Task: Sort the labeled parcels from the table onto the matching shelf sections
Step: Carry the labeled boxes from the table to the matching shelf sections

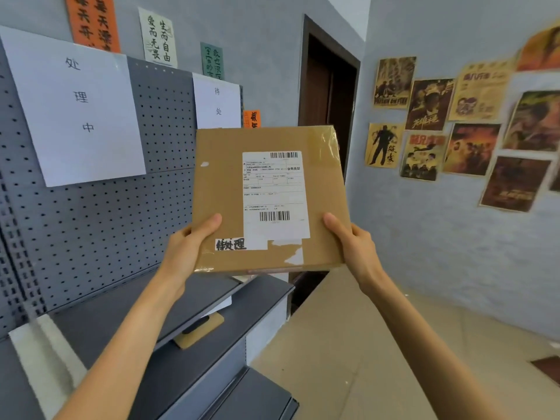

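A flat brown cardboard parcel (221, 189) is held up in front of me, tilted so its top face shows. It bears a white shipping label (274, 192) and a small handwritten tag (230, 244) near its lower edge. My left hand (191, 247) grips its lower left corner, thumb on top. My right hand (351, 247) grips the lower right corner the same way. Behind it stands a grey pegboard shelf unit (91, 222) with two paper section signs, a large one (75, 107) at left and a smaller one (216, 101) partly hidden by the parcel.
Grey shelf boards (127, 307) step down below my arms. A small brown parcel (200, 330) sits on a lower board under a white sheet (221, 306). A white soft package (39, 350) lies at left. A dark doorway (328, 95), a poster-covered wall (454, 131) and tiled floor (348, 344) are to the right.
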`<action>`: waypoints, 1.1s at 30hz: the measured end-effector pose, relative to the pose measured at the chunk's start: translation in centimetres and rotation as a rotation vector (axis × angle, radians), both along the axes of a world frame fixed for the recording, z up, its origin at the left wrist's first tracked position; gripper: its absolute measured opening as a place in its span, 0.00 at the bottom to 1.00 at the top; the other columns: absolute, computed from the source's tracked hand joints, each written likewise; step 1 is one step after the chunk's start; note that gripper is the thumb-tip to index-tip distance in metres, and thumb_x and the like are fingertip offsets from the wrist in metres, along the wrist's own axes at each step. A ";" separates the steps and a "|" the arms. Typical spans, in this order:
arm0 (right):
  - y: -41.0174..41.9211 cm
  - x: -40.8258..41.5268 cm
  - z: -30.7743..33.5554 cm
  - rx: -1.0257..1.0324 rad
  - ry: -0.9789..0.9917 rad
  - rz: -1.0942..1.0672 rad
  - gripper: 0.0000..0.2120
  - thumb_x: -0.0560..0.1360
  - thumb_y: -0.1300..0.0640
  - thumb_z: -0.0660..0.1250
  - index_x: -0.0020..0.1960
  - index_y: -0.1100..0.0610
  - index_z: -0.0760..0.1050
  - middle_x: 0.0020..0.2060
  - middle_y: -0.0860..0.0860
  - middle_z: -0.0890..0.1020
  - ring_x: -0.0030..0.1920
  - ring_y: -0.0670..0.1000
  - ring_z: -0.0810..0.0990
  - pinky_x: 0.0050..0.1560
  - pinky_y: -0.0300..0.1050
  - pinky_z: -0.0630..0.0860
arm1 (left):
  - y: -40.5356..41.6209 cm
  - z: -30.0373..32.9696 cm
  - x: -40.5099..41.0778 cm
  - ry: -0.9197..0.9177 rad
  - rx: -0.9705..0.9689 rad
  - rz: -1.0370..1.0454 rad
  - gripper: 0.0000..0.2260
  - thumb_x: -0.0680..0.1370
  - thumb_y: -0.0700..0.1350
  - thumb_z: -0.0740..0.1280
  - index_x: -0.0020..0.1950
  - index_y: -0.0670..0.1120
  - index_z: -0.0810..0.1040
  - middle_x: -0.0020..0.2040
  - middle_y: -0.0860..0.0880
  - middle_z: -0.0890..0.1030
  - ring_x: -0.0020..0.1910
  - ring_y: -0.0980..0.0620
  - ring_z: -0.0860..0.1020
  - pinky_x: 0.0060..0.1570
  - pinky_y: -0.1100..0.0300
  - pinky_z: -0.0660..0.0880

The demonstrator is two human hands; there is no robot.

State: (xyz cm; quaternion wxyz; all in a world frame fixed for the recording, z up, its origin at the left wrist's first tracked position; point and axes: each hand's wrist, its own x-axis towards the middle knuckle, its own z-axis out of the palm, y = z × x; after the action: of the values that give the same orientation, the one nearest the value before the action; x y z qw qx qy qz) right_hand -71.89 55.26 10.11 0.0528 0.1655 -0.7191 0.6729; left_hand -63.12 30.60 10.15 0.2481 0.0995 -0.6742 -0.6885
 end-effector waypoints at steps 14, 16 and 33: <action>-3.8 -20.0 -0.3 0.065 -0.032 0.012 0.27 0.72 0.38 0.67 0.63 0.56 0.75 0.53 0.50 0.83 0.52 0.52 0.82 0.56 0.50 0.79 | -3.7 -1.4 -18.9 -0.026 0.075 0.030 0.14 0.73 0.57 0.69 0.53 0.49 0.81 0.45 0.52 0.85 0.45 0.52 0.83 0.41 0.60 0.74; -4.4 -22.2 -0.9 0.078 -0.049 0.028 0.32 0.68 0.34 0.69 0.62 0.55 0.75 0.52 0.50 0.83 0.52 0.52 0.82 0.58 0.51 0.78 | -4.1 -2.0 -20.6 -0.053 0.077 0.046 0.15 0.73 0.57 0.69 0.53 0.49 0.81 0.44 0.52 0.85 0.44 0.52 0.83 0.41 0.60 0.74; -14.6 -42.0 -6.2 0.198 -0.218 0.475 0.23 0.71 0.36 0.68 0.54 0.54 0.79 0.49 0.50 0.84 0.49 0.52 0.83 0.53 0.49 0.79 | -6.6 -6.6 -29.8 -0.200 0.208 0.501 0.23 0.73 0.58 0.69 0.62 0.44 0.78 0.51 0.48 0.84 0.46 0.53 0.81 0.38 0.64 0.72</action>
State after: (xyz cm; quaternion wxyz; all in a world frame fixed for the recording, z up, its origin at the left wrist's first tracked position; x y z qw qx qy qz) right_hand -113.84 40.70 3.94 -0.2004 0.2603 -0.7238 0.6068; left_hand -92.87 24.01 3.53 0.3312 0.3554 -0.5754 -0.6579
